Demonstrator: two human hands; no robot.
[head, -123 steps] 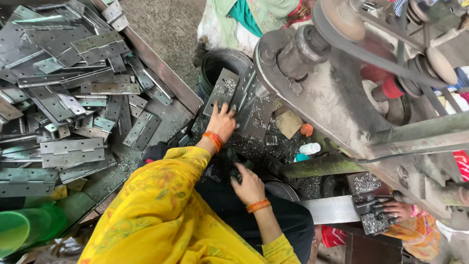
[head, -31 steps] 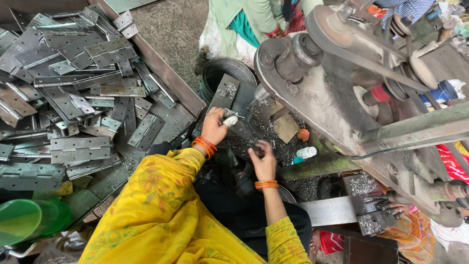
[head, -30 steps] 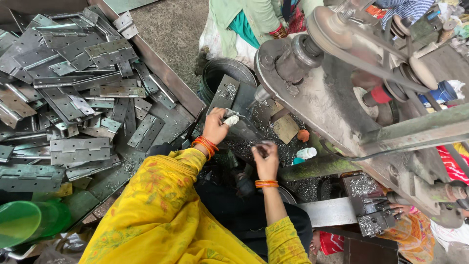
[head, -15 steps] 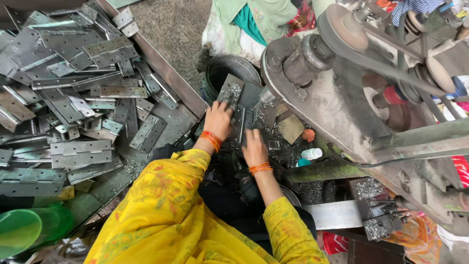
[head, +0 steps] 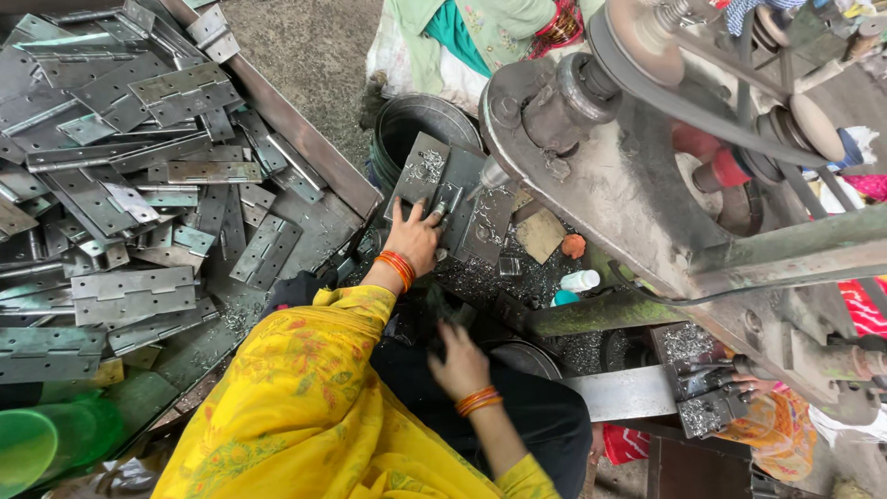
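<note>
Left hand [head: 413, 238]: laid flat with fingers spread on a large grey hinge [head: 450, 198], pressing it down rather than gripping it. Hinge lying open on the bed of the drill machine [head: 637, 176], under the drill tip [head: 488, 176], with metal shavings [head: 480, 277] scattered around it at 6 o'clock.

Right hand [head: 459, 362]: lower, at 6 o'clock from the left hand, near a dark metal part [head: 450, 312] beside the machine bed; blurred, fingers curled loosely, cannot tell whether anything was held. Orange bangles [head: 397, 268] on the left wrist; yellow patterned sleeve [head: 305, 370] below.

At 9 o'clock from the hands: a long metal tray [head: 305, 139] heaped with grey hinges [head: 129, 291]. Green plastic container [head: 28, 448] at 8 o'clock. Round dark bucket [head: 416, 125] at 12 o'clock, just behind the hinge. Small white bottle [head: 580, 280] at 3 o'clock, among the shavings. Another person's hand [head: 753, 388] at 4 o'clock, on a second hinge [head: 698, 388] at the far side of the machine.
</note>
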